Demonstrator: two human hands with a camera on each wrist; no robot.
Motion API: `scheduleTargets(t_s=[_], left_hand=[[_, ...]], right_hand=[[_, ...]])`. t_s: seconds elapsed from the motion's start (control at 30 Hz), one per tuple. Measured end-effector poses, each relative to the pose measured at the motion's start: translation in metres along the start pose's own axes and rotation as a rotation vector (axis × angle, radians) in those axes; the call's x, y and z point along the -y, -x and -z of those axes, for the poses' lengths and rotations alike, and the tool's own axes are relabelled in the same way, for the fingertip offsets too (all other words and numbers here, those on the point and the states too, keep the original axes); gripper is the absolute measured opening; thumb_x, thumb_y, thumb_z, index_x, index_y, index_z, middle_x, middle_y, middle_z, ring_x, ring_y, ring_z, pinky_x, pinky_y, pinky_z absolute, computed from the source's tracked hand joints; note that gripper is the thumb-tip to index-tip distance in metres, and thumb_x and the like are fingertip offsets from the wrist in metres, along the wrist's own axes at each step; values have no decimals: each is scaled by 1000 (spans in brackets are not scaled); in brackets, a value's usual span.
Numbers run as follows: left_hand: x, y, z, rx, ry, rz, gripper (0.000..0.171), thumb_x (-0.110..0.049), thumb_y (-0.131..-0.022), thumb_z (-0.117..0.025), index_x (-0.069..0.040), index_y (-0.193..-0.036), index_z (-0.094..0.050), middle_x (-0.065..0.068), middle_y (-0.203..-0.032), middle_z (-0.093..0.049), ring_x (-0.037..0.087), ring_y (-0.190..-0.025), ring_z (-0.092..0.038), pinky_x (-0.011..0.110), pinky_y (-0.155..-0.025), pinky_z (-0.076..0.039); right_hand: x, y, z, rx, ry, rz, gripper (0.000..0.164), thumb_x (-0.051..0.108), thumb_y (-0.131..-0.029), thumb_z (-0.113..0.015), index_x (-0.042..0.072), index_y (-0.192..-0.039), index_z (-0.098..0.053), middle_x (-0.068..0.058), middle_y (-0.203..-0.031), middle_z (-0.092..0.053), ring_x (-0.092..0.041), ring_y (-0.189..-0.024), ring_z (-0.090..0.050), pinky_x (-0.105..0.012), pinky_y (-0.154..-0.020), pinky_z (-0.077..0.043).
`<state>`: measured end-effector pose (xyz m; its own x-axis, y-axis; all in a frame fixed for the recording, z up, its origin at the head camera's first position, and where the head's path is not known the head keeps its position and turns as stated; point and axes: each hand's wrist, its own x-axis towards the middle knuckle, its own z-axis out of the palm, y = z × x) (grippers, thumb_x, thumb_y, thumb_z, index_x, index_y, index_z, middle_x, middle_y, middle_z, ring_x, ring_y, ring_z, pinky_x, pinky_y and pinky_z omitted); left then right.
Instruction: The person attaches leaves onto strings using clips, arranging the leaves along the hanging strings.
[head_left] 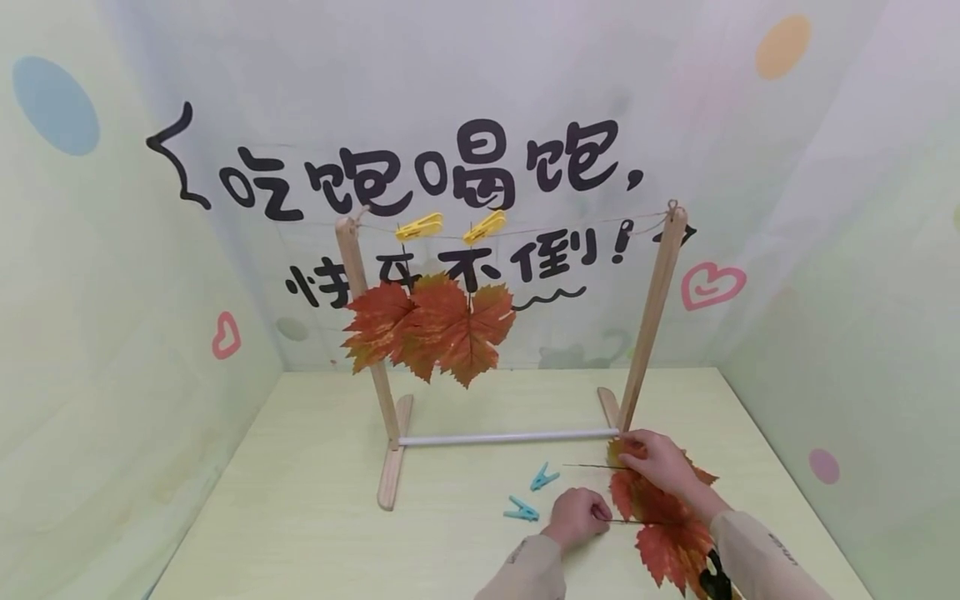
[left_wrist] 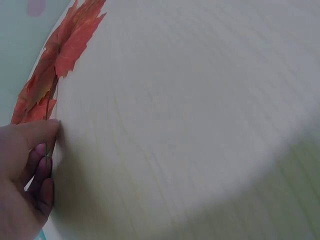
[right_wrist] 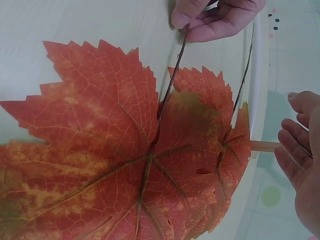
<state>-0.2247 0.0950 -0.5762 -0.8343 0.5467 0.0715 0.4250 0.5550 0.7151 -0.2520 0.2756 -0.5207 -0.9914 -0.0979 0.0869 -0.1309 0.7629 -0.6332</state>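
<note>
Pinching a stem is the left hand. The right hand, fingers loose, is over a leaf.

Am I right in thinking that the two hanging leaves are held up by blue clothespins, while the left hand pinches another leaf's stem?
Not quite: the head view shows yellow clothespins holding up the two hanging leaves. The left hand does pinch another leaf's stem.

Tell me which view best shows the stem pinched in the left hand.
The right wrist view: the stem runs large and clear from its leaf to the left hand. The head view shows it small and thin; the left wrist view, partly hidden.
</note>
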Motion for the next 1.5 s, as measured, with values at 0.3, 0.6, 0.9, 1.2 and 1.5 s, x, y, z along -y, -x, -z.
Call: scheduleTargets(t_s=[0.3,0.6,0.9,1.2,1.5], left_hand=[[11,-4,3,-19,229,14,4,-7,-76,-71,-5,-72,-71,-1,-64,-66,-5,-54,-50,11,-55,-42],[19,-10,11,-60,426,44,8,-10,-77,-71,-3,-76,-71,1,-68,-67,-3,-56,-52,15,-53,-45],[9,-11,23,-115,576,99,12,-10,-77,-71,1,-82,-70,7,-75,-69,1,-64,-59,17,-57,-48],[-8,-14,41,-161,804,82,14,-1,-79,-67,10,-87,-65,20,-81,-68,16,-71,-67,26,-64,-54],[-53,0,86,-203,867,8,13,4,-78,-66,14,-86,-64,23,-83,-66,11,-69,-65,26,-66,-54]], right_hand=[[-1,-1,4,-3,-1,40,30,7,-80,-68,-2,-108,-63,-10,-94,-65,-19,-81,-58,-35,-69,-52],[3,-2,16,-7,-27,60,29,5,-81,-66,-5,-107,-61,-15,-97,-65,-22,-83,-59,-38,-71,-53],[8,-5,29,-18,-3,106,30,5,-82,-65,-8,-108,-60,-21,-99,-64,-27,-85,-59,-42,-73,-53],[18,-14,52,-97,85,210,29,3,-79,-66,-8,-106,-61,-20,-96,-65,-34,-87,-58,-49,-74,-49],[27,-23,59,-142,120,291,27,0,-77,-67,-9,-103,-61,-20,-91,-65,-34,-84,-59,-49,-71,-49]])
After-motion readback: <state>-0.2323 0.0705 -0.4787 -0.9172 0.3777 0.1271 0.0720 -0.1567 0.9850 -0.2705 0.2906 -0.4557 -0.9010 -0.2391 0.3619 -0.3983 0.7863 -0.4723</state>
